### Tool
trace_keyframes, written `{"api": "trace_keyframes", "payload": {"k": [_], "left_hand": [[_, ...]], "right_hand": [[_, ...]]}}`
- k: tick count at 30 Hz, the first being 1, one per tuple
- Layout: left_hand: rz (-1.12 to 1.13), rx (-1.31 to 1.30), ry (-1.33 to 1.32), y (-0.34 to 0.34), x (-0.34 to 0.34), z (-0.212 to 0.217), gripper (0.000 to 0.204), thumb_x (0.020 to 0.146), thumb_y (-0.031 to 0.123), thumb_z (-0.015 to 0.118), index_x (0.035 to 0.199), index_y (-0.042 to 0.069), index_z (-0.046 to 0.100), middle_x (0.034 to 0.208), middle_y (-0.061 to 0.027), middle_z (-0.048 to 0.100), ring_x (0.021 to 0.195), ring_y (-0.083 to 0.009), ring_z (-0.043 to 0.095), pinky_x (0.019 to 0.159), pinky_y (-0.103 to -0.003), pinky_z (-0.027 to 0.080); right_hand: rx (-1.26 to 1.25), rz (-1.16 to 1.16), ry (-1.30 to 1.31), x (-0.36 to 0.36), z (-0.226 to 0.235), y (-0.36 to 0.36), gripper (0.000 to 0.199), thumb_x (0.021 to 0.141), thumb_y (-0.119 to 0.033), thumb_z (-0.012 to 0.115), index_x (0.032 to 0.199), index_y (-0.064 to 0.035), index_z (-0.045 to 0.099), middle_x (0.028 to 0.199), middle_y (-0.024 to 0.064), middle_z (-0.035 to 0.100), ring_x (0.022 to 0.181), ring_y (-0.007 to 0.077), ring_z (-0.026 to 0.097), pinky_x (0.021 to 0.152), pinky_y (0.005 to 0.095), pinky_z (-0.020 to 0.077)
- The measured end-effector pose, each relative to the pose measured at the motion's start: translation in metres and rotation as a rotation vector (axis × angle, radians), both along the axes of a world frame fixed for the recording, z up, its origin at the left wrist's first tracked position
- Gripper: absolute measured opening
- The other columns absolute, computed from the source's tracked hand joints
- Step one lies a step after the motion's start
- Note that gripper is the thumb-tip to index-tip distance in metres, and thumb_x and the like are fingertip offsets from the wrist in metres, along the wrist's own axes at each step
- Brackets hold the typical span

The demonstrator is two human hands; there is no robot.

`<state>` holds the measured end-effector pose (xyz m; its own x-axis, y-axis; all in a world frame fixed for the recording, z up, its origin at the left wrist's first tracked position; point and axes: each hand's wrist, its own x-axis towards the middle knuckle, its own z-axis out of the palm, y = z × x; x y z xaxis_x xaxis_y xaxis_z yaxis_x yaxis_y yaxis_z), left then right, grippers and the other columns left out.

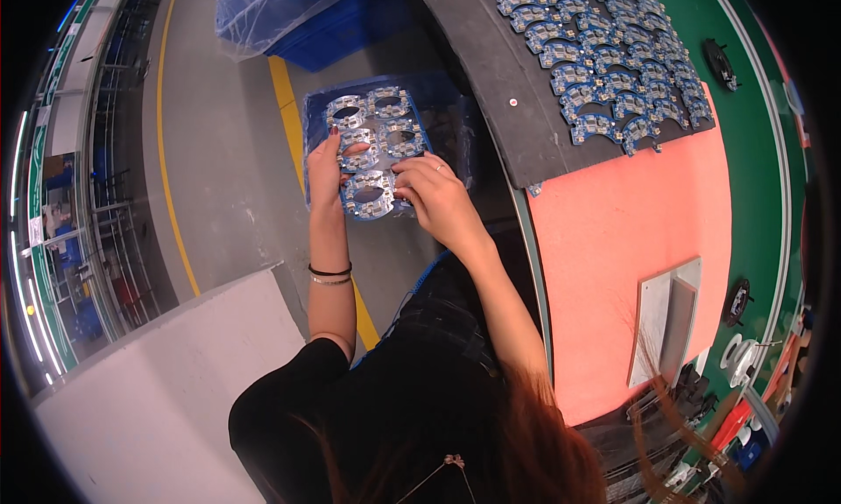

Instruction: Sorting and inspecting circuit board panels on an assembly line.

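The blue tray of circuit boards is held out over the grey floor, off the left edge of the work surface. It carries curved blue boards in two columns, each with an oval cut-out. The left hand grips the tray's left side, thumb laid across a board and fingers curled underneath. Just beside it, the right hand has its fingers bent down onto the lowest boards, pinching at one near the tray's bottom edge; a ring shows on one finger. Beyond the tray stands a blue bin lined with clear plastic. A yellow line runs along the floor under the tray. Further right, a dark mat on the surface holds many more blue boards laid in overlapping rows. Below it lies a salmon-pink mat, with a grey metal plate on its lower right part.
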<state>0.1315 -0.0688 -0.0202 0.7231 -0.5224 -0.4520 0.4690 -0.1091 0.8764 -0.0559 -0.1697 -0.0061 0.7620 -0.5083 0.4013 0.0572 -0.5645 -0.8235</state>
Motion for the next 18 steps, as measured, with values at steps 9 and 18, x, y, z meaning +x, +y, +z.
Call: {"api": "trace_keyframes", "payload": {"k": [9,18], "left_hand": [[-0.023,-0.012,0.007,0.009,0.007,-0.003,0.032,0.102,0.029,0.053,0.111,-0.001,0.061,0.090,-0.0156,0.074,0.066,-0.0171,0.070,0.053,-0.026,0.057],[-0.028,-0.036,0.016,0.009,0.005,0.003,0.033,0.105,0.027,0.047,0.107,-0.002,0.062,0.091,-0.0189,0.073,0.066,-0.0177,0.070,0.057,-0.027,0.057]], "right_hand": [[0.055,-0.091,-0.022,-0.005,-0.001,-0.015,0.019,0.080,-0.003,0.074,0.099,-0.0025,0.072,0.108,0.0092,0.072,0.113,0.0280,0.062,0.093,0.0378,0.0511],[-0.075,-0.145,-0.004,0.000,0.001,-0.011,0.012,0.079,-0.002,0.073,0.091,-0.0028,0.071,0.101,0.0065,0.072,0.105,0.0266,0.064,0.088,0.0375,0.0514]]}}
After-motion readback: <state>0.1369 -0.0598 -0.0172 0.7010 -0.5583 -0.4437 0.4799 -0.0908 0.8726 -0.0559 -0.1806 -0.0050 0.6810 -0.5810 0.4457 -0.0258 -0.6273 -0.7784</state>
